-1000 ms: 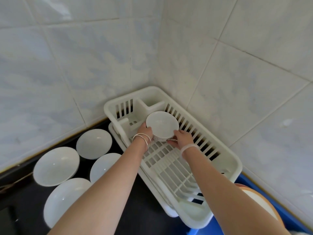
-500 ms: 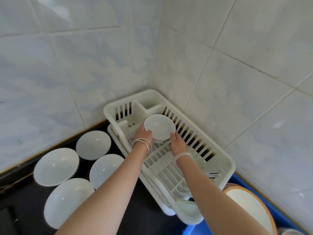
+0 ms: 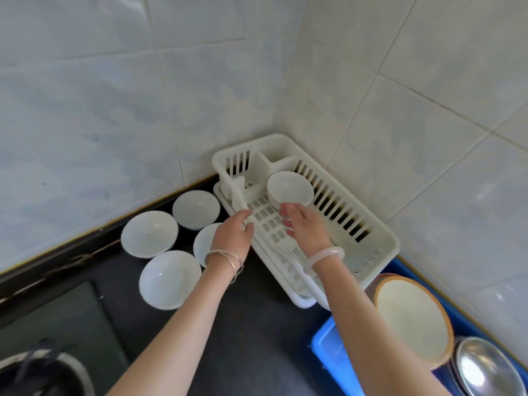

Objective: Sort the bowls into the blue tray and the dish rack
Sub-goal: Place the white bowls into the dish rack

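One small bowl (image 3: 290, 187) in the dish rack (image 3: 380, 241), just beyond both empty grips.

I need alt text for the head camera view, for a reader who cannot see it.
A small white bowl sits in a white dish rack in a tiled corner, with the left hand and right hand open just before it. Four white bowls lie on the dark counter at left; a blue tray is at right.

I see soft, even daylight on the tiled walls (image 3: 171, 95), faint glare on the steel bowl (image 3: 485, 372), wide-angle bending at the edges, and slight blur overall.
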Tool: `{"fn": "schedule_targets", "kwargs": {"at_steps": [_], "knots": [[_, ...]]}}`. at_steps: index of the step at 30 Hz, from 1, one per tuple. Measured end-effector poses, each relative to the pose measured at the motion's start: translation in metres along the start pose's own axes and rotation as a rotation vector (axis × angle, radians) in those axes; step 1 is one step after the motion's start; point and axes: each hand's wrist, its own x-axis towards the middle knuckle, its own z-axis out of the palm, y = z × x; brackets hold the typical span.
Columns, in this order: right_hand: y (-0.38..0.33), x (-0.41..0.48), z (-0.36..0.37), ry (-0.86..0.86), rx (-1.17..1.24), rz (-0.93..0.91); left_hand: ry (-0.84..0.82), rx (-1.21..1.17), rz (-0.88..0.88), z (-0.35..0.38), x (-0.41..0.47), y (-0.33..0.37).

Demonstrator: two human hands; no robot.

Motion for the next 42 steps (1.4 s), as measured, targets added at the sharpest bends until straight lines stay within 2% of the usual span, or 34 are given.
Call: {"fn": "schedule_targets", "kwargs": {"at_steps": [4, 7, 9, 12, 19, 24, 27, 31, 38, 42], "knots": [[0.015, -0.042, 0.049, -0.152, -0.039, 0.072, 0.126, 0.070, -0.097, -0.022, -0.053, -0.049], [0.038, -0.050, 0.077, -0.190, -0.243, 0.205, 0.163, 0.131, -0.148, -0.034, -0.078, -0.090], [0.050, -0.047, 0.090, -0.201, -0.385, 0.267, 0.174, 0.251, -0.196, -0.041, -0.086, -0.115], [0.058, -0.034, 0.107, -0.180, -0.316, 0.350, 0.191, 0.409, -0.236, -0.048, -0.089, -0.139], [0.064, -0.007, 0.129, -0.021, 0.151, 0.549, 0.287, -0.067, -0.369, -0.052, -0.095, -0.156], [0.051, -0.020, 0.124, 0.056, 0.216, 0.445, 0.275, -0.246, -0.401, -0.053, -0.095, -0.166], [0.039, -0.027, 0.123, 0.038, 0.181, 0.356, 0.300, -0.360, -0.411, -0.053, -0.095, -0.166], [0.026, -0.036, 0.130, -0.033, 0.046, 0.273, 0.320, -0.387, -0.422, -0.053, -0.094, -0.171], [0.019, -0.046, 0.156, -0.111, -0.272, 0.292, 0.328, -0.622, -0.437, -0.055, -0.091, -0.175], [0.020, -0.051, 0.163, -0.103, -0.372, 0.254, 0.304, -0.590, -0.454, -0.058, -0.092, -0.172]]}}
